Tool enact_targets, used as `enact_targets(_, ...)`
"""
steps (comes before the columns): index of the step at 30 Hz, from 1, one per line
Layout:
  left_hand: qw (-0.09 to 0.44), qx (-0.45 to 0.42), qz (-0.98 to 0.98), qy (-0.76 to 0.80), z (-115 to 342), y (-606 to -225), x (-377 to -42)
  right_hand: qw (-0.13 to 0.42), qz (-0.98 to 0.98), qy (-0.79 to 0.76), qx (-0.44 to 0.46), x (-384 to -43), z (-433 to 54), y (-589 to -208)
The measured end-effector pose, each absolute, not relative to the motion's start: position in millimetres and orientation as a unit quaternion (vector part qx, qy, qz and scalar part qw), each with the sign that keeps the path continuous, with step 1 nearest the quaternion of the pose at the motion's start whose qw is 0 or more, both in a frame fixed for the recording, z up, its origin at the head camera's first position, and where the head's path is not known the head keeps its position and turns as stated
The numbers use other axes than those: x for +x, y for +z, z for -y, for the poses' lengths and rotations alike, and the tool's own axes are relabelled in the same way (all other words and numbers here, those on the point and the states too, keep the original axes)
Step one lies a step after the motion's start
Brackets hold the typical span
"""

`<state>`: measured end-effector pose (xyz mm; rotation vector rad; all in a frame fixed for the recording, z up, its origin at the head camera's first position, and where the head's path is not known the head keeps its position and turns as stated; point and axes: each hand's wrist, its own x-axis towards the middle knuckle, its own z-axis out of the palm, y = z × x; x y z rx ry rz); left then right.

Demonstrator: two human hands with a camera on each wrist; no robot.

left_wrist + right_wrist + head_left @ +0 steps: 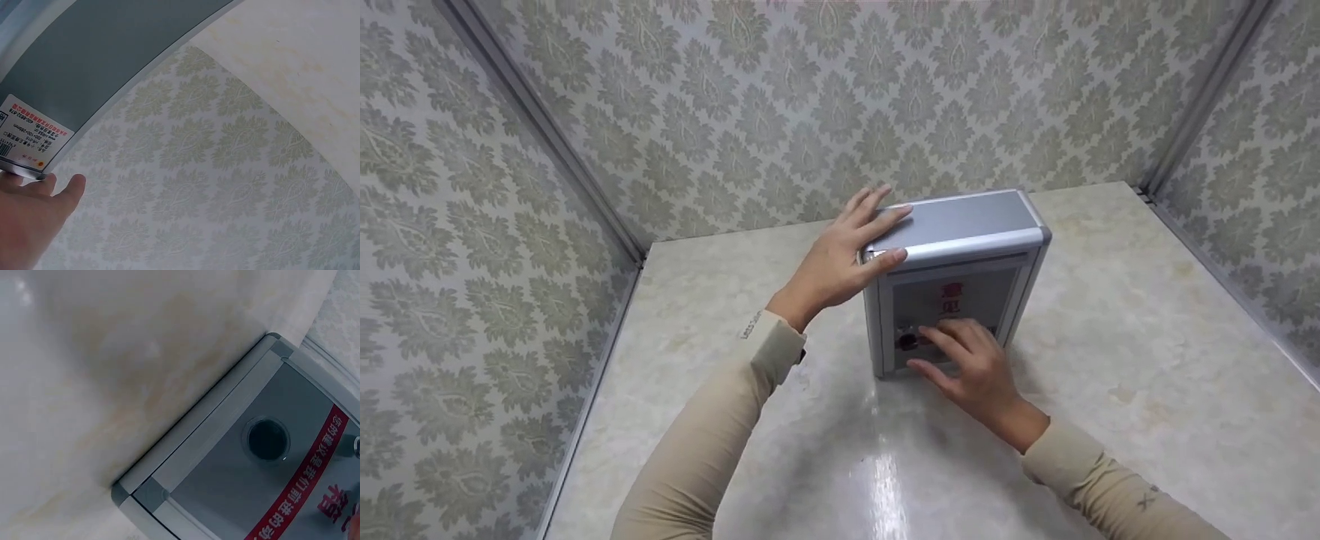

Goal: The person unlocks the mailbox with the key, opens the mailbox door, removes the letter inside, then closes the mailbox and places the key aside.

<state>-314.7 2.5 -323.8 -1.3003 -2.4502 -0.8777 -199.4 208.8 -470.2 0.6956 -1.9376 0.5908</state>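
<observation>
In the head view a silver-framed suggestion box [960, 225] with a grey front panel and red characters stands upright on the table. My left hand [840, 255] rests on its top left corner, fingers spread over the top and thumb along the front edge. The left wrist view shows a white printed label [34, 135] on a grey face of the box, beside that hand. My right hand [971, 367] is at the front panel, thumb and fingers apart, covering part of the lettering. A dark round spot [268, 440] and a red banner [304, 478] are on that panel.
The marbled, glossy table [720, 315] runs around the box. Patterned wall panels [780, 105] enclose it at the back and both sides, joined by grey metal posts [540, 127].
</observation>
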Motion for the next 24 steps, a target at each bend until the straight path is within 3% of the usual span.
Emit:
enact_targets(13, 0.083, -0.453, 0.844, -0.273, 1, -320, -315, 0.456, 0.790, 0.258, 0.318, -208, -198, -473)
enact_targets(24, 0.087, -0.459, 0.846, -0.259, 3, -316, -317, 0.455, 0.790, 0.245, 0.331, -214, -192, -471)
